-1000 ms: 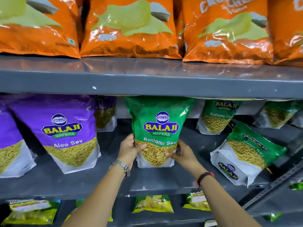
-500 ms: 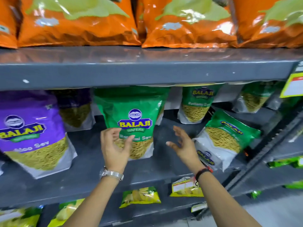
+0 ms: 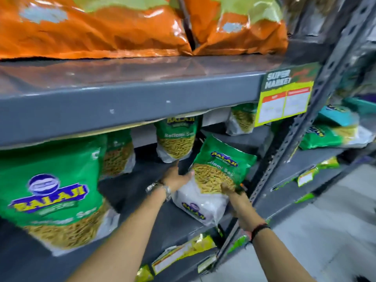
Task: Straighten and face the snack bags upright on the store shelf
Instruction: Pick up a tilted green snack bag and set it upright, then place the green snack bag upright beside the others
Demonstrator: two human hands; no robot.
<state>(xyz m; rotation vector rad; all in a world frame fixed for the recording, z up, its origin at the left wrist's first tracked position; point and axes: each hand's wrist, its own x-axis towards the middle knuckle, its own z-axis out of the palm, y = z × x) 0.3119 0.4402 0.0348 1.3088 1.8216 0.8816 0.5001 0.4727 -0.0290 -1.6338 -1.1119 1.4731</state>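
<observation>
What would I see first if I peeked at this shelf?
Probably the tilted green Ratlami Sev bag on the middle shelf, gripped by the left hand and right hand. Big shiny orange chip bags fill the top shelf, and a yellow supermarket price tag hangs from the gray shelf edge on the right.

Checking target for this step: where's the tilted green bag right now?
Head view, right of centre on the middle shelf: the tilted green bag leans between both hands, left hand and right hand, beside the upright post.
</observation>
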